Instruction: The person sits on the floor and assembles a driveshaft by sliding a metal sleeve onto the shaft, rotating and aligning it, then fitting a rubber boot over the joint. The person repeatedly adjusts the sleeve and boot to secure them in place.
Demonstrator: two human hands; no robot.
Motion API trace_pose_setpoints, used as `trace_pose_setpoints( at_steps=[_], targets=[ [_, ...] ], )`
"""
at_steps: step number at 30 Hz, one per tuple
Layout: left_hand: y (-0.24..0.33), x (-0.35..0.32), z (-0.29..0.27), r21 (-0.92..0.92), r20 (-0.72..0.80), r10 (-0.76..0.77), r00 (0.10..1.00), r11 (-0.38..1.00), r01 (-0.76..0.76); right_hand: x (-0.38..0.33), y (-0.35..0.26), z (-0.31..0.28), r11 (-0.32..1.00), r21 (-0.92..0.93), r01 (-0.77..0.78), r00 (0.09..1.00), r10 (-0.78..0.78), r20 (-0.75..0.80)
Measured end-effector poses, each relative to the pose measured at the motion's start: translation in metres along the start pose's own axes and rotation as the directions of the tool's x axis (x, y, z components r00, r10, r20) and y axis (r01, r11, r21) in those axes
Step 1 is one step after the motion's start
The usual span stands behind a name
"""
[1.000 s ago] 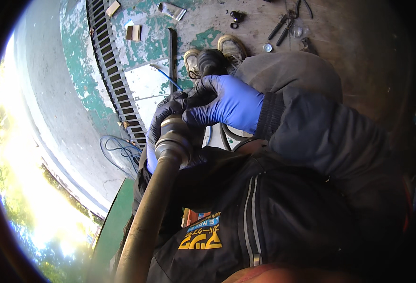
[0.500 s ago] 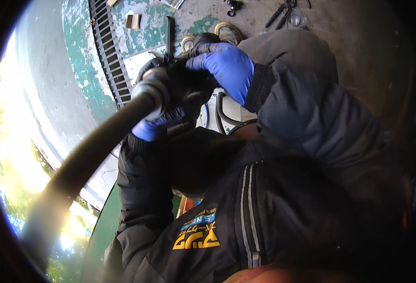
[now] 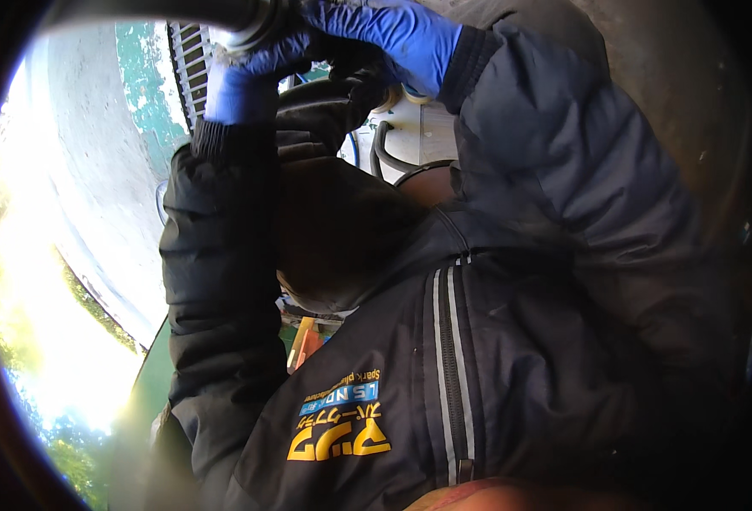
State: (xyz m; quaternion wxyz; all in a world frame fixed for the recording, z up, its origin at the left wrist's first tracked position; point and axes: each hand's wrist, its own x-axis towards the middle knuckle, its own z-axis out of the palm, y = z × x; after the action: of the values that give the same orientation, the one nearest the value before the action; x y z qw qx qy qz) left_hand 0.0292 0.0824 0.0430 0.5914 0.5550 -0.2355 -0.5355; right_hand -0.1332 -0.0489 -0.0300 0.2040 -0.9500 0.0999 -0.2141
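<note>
At the top edge of the head view runs a thick dark shaft point(image 3: 150, 10), ending in a grey metal collar point(image 3: 256, 27). My left hand point(image 3: 252, 81), in a blue glove, is closed beneath the collar, its fingers partly hidden. From the right my right hand point(image 3: 397, 38), also blue-gloved, reaches over to the shaft's collared end, fingers curled at a dark part there. That part is in shadow and cut off by the frame's top, so its shape is unclear. Both hands are close together, with my arms stretched out away from my body.
A metal floor grate point(image 3: 190, 72) lies beyond my left hand, beside worn green paint point(image 3: 146, 72). Under my arms are a black curved hose point(image 3: 384, 153) and a brown round object point(image 3: 429, 183). An orange item point(image 3: 303, 343) shows near my left elbow.
Both hands and the shaft have moved up toward the top of the view. The shaft, slanting up from the lower left before, now lies nearly level along the top edge.
</note>
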Motion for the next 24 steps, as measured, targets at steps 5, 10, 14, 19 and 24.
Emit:
trace_pose_setpoints(
  at_steps=[5, 10, 14, 19, 24],
  targets=[
    [0.006, 0.003, 0.003, 0.339, 0.119, 0.106, 0.987, 0.930, -0.141, -0.001, -0.001, -0.013, 0.977, 0.193, -0.086, 0.996, 0.077, 0.053],
    [0.044, 0.011, 0.048, 0.615, 0.468, 0.246, 0.849, 0.599, -0.513, 0.010, -0.011, -0.043, 0.880, 0.407, -0.245, 0.969, 0.206, 0.139],
    [0.063, -0.005, 0.062, 0.667, 0.596, 0.362, 0.717, 0.273, -0.693, 0.015, -0.018, -0.061, 0.708, 0.584, -0.397, 0.918, 0.322, 0.232],
    [0.035, 0.005, 0.042, 0.525, 0.294, 0.225, 0.929, 0.775, -0.353, 0.022, -0.026, -0.082, 0.404, 0.743, -0.534, 0.827, 0.432, 0.360],
    [0.006, 0.012, 0.008, -0.038, 0.048, -0.100, 0.994, 0.994, 0.102, 0.027, -0.030, -0.097, 0.140, 0.794, -0.592, 0.743, 0.477, 0.470]
  ],
)
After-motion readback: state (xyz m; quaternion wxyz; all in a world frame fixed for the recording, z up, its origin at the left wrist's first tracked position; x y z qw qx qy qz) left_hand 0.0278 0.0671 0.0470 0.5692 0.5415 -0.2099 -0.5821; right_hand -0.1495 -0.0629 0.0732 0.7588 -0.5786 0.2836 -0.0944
